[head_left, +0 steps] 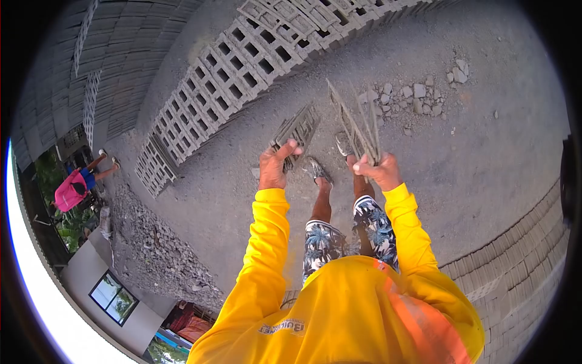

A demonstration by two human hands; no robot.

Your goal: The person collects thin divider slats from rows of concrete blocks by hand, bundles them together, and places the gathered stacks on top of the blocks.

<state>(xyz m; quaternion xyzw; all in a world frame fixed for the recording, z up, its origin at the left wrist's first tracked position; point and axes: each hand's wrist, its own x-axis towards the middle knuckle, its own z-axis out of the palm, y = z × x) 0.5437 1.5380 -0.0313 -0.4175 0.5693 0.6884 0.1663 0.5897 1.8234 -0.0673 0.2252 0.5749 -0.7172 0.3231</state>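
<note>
Grey panels [304,126] are gripped in the left hand [274,165], thin slats [365,141] in the right hand [382,172]; the 2 hands are held apart. Rubble [418,99] is scattered far right.

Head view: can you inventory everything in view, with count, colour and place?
Held left pieces: several, grey, in left hand
Held right pieces: several, grey, in right hand
Openwork block row: one, grey, upper middle
Stacked slabs: many, grey, upper left and lower right
Broken stones: many, pale grey, upper right
Rubble: one heap, grey, lower left
Other person: one, pink top, far left
Window: one, dark frame, lower left
Plants: uncounted, green, left
Shorts: one pair, patterned, on wearer
Top: one, yellow with orange, bottom
Hands: two, left, right, centre
</note>
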